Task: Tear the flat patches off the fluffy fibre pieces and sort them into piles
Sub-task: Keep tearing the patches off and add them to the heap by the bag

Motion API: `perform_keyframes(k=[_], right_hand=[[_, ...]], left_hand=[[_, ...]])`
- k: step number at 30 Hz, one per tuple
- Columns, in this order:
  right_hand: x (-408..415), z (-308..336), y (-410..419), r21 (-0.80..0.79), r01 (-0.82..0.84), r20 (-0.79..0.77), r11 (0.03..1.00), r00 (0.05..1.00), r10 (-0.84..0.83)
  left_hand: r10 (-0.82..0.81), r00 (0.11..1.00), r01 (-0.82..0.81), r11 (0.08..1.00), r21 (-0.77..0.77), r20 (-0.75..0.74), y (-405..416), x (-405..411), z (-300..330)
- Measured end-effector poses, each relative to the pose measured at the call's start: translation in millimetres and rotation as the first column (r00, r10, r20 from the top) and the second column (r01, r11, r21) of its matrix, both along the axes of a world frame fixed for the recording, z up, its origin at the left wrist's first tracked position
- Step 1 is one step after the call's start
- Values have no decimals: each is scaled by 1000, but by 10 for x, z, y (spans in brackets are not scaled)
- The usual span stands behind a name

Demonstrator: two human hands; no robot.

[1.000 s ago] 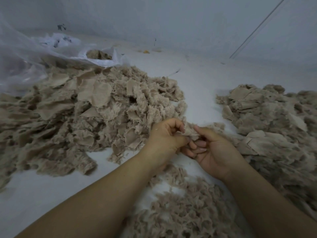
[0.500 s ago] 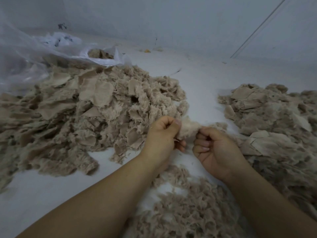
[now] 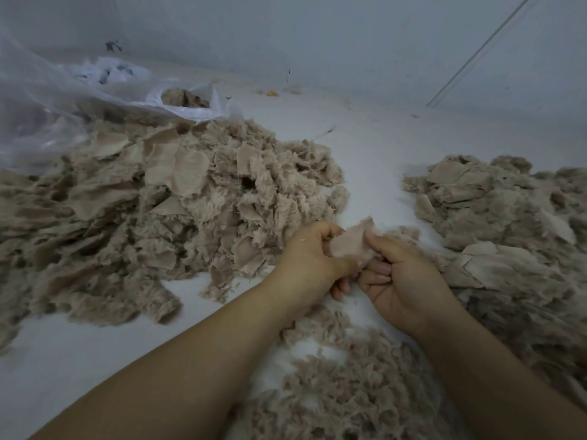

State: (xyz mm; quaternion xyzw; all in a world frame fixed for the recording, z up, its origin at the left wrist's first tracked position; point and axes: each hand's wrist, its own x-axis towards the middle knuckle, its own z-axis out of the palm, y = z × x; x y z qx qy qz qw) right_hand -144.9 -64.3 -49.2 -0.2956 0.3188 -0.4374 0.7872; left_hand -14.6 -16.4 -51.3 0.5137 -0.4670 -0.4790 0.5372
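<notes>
Beige patch (image 3: 351, 244) sits pinched between the left hand (image 3: 313, 262) and right hand (image 3: 403, 281), fingers curled tight on it, above the white floor (image 3: 365, 160), between the big pile (image 3: 158, 211) and side pile (image 3: 502, 223).

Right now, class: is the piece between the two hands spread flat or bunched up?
Spread fairly flat: the piece shows a broad, smooth face, pinched at its edges by the left hand and right hand.

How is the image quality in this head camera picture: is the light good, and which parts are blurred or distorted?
Head view: light is dim, flat and bluish, with no hard shadows or glare. The wide lens bends the wall line. The right pile smears toward the edge; both hands, left hand and right hand, and the pinched patch look fairly sharp.
</notes>
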Motion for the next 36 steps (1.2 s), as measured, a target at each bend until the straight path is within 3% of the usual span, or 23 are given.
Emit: perform_keyframes(k=[4,7,9,10,12,14,15,16,17,18,19,21,24,26,28,33,36], right_hand=[[-24,-5,-20,1,2,75,1000,997,-2],[-23,-10,-3,-57,-39,25,998,999,41],[-23,-13,0,-49,-24,29,999,999,25],[-30,-16,-8,-12,3,62,1000,998,-2],[-64,-10,-36,81,47,156,996,986,-60],[-96,-1,-49,135,72,227,988,969,-101],[-102,4,-47,148,79,252,986,961,-115],[-105,9,-37,156,87,272,984,954,-127],[-108,16,-28,159,98,287,982,947,-141],[-114,24,-19,159,114,299,981,941,-157],[-119,33,-13,155,132,308,979,935,-175],[-123,40,0,150,162,317,975,927,-203],[-104,47,18,139,177,320,974,923,-213],[-88,59,25,141,185,314,973,923,-221],[-97,74,18,148,208,307,967,920,-245],[-111,77,21,177,234,294,956,915,-278],[-99,81,30,169,236,289,957,916,-277]], left_hand=[[-75,996,77,996,53,-41,-21,72,33],[-132,987,139,987,82,-87,-14,97,87],[-86,996,87,992,94,-9,-1,74,91],[-14,999,16,999,50,-44,-12,66,97],[164,941,-203,973,-107,-295,-47,80,170],[167,813,-338,915,-219,-557,-95,115,286],[149,790,-345,910,-230,-595,-115,106,297],[142,817,-310,925,-219,-559,-117,75,272],[169,892,-269,944,-191,-419,-110,23,214],[180,966,-213,962,-173,-187,-99,-37,160],[162,984,-150,977,-148,70,-106,-91,100],[64,909,-11,991,-131,412,-172,-138,30],[-12,707,226,951,-209,707,-350,-159,80],[-72,646,274,951,-143,760,-446,-222,118],[-50,670,219,967,-132,741,-537,-273,122],[86,564,169,962,-216,821,-543,-287,-7],[145,570,123,958,-259,809,-494,-296,-66]])
